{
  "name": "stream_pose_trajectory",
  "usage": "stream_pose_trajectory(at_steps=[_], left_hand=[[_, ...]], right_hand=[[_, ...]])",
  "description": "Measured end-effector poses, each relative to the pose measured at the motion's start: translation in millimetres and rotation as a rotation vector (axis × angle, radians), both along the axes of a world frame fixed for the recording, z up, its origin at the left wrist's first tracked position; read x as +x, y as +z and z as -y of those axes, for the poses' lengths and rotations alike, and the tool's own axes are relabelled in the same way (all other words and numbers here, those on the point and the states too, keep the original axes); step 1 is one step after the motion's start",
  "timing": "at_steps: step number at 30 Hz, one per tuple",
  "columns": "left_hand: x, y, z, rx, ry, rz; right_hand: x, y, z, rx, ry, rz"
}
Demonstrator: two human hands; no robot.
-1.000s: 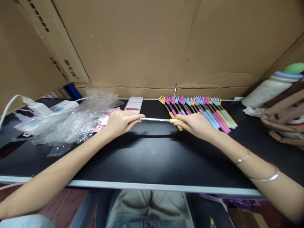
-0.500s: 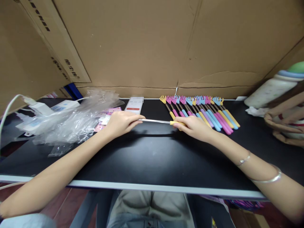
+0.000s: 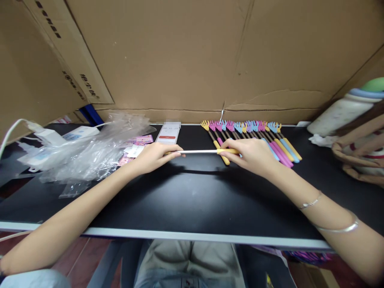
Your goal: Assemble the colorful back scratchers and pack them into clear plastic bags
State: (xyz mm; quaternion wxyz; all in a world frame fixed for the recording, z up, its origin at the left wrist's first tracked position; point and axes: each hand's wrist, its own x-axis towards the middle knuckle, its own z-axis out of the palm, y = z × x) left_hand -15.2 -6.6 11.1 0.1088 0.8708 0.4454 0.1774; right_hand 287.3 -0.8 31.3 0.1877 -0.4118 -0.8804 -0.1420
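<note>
Between my two hands a back scratcher (image 3: 199, 151) with a bare metal rod and a yellow handle is held level above the black table. My left hand (image 3: 157, 155) is closed round its left end, and the head there is mostly hidden by the fingers. My right hand (image 3: 250, 156) pinches the yellow handle at the other end. Just behind my right hand lies a row of several back scratchers (image 3: 277, 146) with hand-shaped heads and yellow, pink, blue and purple handles, side by side, heads toward the cardboard.
Clear plastic bags (image 3: 99, 150) lie at the left over a white power strip (image 3: 54, 138). A phone (image 3: 169, 133) showing a timer and pink printed cards (image 3: 142, 139) are behind my left hand. At the right stand a bottle (image 3: 345, 114) and a brown bag (image 3: 348, 156). Cardboard (image 3: 180, 56) walls the back.
My right hand has shifted slightly right along the handle, with the grip loosened to a pinch. A little more of the yellow handle and of the rod shows.
</note>
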Motion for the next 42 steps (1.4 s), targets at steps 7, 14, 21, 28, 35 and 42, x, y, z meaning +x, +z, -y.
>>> stream_pose_trajectory(at_steps=[7,14,21,28,35,42], left_hand=[[-18,17.4,-6,-0.062,-0.011,0.021],[-27,11.0,-13,-0.025,0.002,-0.012],[-24,4.5,-13,0.142,0.088,-0.073],[-21,16.1,-5,0.248,0.191,-0.071],[-25,27.2,-4,0.190,0.142,0.119],[-20,19.6,-4,0.061,0.130,0.433]], right_hand=[[10,13.6,-4,-0.004,-0.051,-0.140],[5,4.2,-4,-0.204,0.022,-0.182],[8,2.5,-9,-0.246,0.019,-0.196],[12,6.7,-12,-0.227,0.041,-0.235],[27,23.6,-21,-0.250,0.038,-0.378],[34,20.1,-25,-0.619,0.049,-0.664]])
